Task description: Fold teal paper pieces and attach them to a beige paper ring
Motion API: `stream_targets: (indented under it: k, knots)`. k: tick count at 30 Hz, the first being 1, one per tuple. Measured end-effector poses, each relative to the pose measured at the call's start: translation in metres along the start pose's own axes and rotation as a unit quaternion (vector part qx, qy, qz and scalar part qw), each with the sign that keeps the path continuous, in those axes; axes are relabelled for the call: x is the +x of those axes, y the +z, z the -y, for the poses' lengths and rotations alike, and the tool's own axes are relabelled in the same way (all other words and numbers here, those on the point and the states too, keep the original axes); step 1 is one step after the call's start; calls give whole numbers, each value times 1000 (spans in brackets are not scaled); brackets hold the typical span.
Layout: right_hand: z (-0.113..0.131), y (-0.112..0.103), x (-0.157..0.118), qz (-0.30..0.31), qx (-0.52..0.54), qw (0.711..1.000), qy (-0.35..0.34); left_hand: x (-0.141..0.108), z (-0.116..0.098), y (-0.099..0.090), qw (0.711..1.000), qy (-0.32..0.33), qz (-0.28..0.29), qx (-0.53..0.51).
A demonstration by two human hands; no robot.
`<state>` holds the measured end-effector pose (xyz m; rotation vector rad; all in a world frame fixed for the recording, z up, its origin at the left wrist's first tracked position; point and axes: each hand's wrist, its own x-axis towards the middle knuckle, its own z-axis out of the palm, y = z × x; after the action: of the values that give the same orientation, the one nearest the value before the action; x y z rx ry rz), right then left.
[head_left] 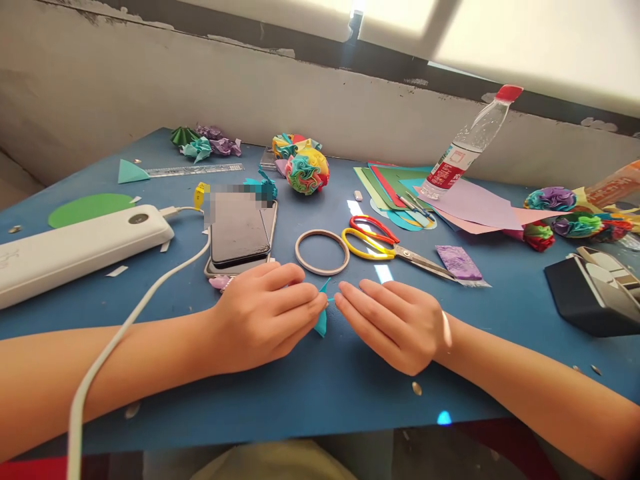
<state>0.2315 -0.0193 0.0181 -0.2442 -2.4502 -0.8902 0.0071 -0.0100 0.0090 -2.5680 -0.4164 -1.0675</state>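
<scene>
White rectangular plastic power bank (pixel 85 253) far left, flat green paper oval (pixel 93 209) behind it. White cable (pixel 145 303) from power bank, runs across left forearm. Dark-screened flat smartphone (pixel 241 230) next, behind left hand (pixel 270 317). Left hand: fingers bent and pressed together, closed on small pointed teal paper piece (pixel 323 324); paper pokes out above and below fingertips, low over blue tabletop (pixel 350 400), between the hands. Thin round brown ring (pixel 322 253) lies just behind paper. Right hand (pixel 385 320): palm down, fingers nearly straight and together, tips near the paper; thumb hidden, can't tell if it grips anything. Metal scissors with red and yellow handles (pixel 395 250) behind right hand, tips touching flat purple rectangular packet (pixel 459 262). Clear plastic bottle with red cap (pixel 467 147) farther back, tilted in view. Black open-topped box (pixel 575 293) far right.
</scene>
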Motion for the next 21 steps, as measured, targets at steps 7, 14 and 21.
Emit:
stream_targets:
  k: [7,14,21]
  knots:
    - [4,3,0,-6,51,997,54,0,-1,0,1000,-4,-1,-2]
    - [7,-1,1,2,28,999,44,-1,-2,3,996,-51,6,-75]
    - [17,-5,6,22,-13,997,70,-3,-3,3,1000,8,4,6]
